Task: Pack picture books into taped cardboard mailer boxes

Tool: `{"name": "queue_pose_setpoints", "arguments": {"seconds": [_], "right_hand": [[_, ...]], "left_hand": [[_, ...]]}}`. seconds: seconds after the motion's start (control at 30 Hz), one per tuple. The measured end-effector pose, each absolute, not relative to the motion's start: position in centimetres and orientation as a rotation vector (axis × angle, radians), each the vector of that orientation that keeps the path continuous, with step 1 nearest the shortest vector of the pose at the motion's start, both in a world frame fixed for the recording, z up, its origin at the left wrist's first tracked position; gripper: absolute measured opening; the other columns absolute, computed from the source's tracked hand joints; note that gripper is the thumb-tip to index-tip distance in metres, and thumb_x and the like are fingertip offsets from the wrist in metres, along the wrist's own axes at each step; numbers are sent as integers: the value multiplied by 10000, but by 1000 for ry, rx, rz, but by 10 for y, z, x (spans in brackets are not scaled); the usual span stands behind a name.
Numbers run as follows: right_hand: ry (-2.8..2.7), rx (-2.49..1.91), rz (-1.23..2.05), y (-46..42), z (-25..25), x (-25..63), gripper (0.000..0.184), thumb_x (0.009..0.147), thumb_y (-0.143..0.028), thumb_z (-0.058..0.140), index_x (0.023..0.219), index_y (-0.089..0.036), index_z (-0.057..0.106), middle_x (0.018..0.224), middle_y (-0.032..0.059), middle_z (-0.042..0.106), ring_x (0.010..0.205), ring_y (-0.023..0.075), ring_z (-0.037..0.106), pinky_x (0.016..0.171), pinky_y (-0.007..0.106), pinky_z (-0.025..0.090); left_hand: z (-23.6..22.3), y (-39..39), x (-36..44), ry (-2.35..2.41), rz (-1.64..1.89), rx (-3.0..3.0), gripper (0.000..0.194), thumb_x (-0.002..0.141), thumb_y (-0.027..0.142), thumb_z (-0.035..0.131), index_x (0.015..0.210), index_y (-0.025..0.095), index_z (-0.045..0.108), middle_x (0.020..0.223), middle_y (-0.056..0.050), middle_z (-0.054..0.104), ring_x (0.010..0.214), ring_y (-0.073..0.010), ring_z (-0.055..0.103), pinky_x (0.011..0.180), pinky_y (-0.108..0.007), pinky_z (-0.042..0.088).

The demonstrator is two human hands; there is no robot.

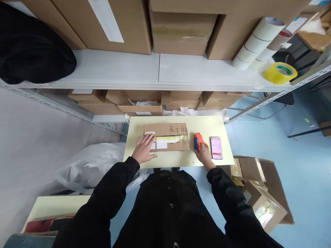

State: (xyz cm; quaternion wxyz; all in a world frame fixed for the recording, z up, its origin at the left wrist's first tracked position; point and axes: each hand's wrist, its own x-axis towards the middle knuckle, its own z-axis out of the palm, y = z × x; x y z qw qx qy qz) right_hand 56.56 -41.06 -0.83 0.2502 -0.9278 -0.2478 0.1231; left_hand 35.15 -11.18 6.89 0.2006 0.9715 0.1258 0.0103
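Observation:
A flat cardboard box (167,130) lies on the small pale-yellow table, with clear tape along its middle seam, white labels and handwritten marks at its right end. My left hand (144,148) rests on the box's left end, fingers stretched out and thumb apart. My right hand (204,154) is closed around the lower end of an orange and blue tape dispenser (198,140), just right of the box. Part of the dispenser is hidden by my fingers. A phone (216,148) with a lit pink screen lies to the right of that hand.
Behind the table (134,123) stands a shelf (116,69) with large cartons, stacked white rolls (256,43) and a yellow tape roll (280,73). Smaller open boxes (141,108) fill the lower level. A carton of boxes (269,199) sits on the floor right; plastic bags (90,167) lie left.

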Motion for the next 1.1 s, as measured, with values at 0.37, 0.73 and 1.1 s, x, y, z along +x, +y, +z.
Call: {"name": "queue_pose_setpoints", "arguments": {"seconds": [0.37,0.73,1.1], "right_hand": [[-602,-2390,371,-422,-30,589,598,778,-290,468,1351,-128,416,1107,189,651,1084,340,582,974,562,375],[-690,-1807,272,-345,112,611,362,808,-477,561,883,-151,699,812,70,705,751,217,632,722,362,522],[-932,-1666,848,-229,101,583,420,690,-572,684,721,-154,698,657,7,657,582,136,555,584,273,455]], "left_hand": [[59,-131,345,465,-22,2715,771,771,381,672,1444,194,344,1508,-140,339,1395,-356,271,1138,-511,189],[61,-134,341,491,7,2636,758,770,382,681,1437,215,363,1511,-141,334,1411,-356,236,1147,-555,100],[65,-117,335,435,115,2360,766,665,401,757,1351,199,481,1407,-146,475,1339,-366,371,1138,-571,149]]}}
